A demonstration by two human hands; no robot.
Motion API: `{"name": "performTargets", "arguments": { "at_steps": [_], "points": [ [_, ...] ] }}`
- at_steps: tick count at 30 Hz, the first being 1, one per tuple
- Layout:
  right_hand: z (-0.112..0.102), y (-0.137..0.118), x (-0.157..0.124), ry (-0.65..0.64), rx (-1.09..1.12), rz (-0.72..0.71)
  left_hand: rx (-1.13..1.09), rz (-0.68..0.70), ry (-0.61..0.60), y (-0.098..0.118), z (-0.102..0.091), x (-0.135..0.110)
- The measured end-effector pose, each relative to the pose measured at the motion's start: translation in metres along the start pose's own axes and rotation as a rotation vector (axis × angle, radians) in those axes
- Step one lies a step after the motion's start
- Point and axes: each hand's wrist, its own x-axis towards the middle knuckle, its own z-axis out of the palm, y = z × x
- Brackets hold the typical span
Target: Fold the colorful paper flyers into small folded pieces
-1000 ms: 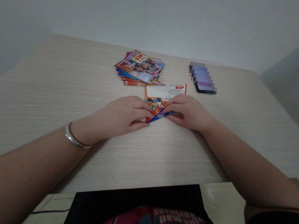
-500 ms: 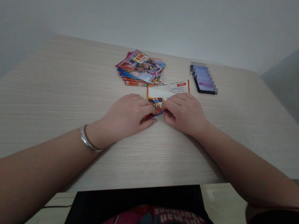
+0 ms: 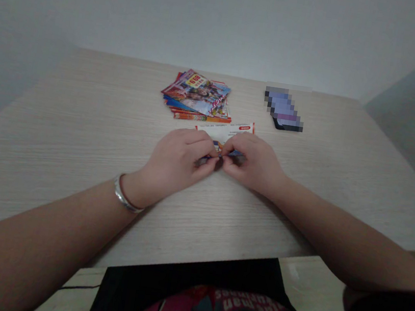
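A colourful printed paper leaflet (image 3: 223, 130) lies in front of me on the table, its white far side with small print and a red label facing up. My left hand (image 3: 178, 159) pinches its near edge between thumb and fingers. Close beside it, my right hand (image 3: 256, 162) pinches the same edge, and the two sets of fingertips nearly meet. Most of the leaflet's near part is hidden under both hands. A silver bangle (image 3: 124, 195) sits on my left wrist.
Just beyond the leaflet is a fanned pile of bright printed leaflets (image 3: 200, 100). A phone (image 3: 285, 112), partly pixelated, lies at the back right. The pale wood-grain table (image 3: 83, 107) reaches back to a wall (image 3: 226, 24).
The leaflet's far edge has come nearer to me, and less of its coloured picture shows. My fingertips have drawn closer together, with the right hand slightly lower.
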Motion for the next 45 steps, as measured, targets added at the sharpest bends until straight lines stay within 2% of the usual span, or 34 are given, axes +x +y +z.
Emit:
{"name": "performTargets", "arguments": {
  "at_steps": [7,13,20,25,28,31,35,41,45],
  "points": [
    [0.0,0.01,0.0,0.021,0.058,0.07,-0.061,-0.021,0.06,0.002,-0.004,0.002],
    [-0.011,0.024,-0.001,-0.001,0.126,0.095,-0.139,-0.053,0.105,-0.002,-0.01,0.0],
    [-0.021,0.048,-0.005,0.009,0.206,0.059,-0.138,-0.064,0.109,-0.006,-0.014,-0.003],
    [-0.022,0.07,-0.009,0.101,0.176,0.039,-0.181,-0.063,0.159,-0.012,-0.013,-0.004],
    [-0.024,0.078,-0.011,0.217,0.144,0.113,-0.204,-0.074,0.207,-0.016,-0.011,-0.005],
    [-0.025,0.076,-0.011,0.322,0.118,0.066,-0.225,-0.084,0.212,-0.018,-0.01,-0.006],
    [-0.023,0.061,-0.01,0.291,-0.027,-0.166,-0.274,-0.104,0.191,-0.019,-0.008,-0.006],
    [-0.023,0.045,-0.012,0.354,-0.139,-0.186,-0.274,-0.15,0.043,-0.02,-0.004,-0.005],
    [-0.023,0.033,-0.015,0.271,-0.237,-0.224,-0.243,-0.109,0.021,-0.018,-0.001,-0.002]
  ]
}}
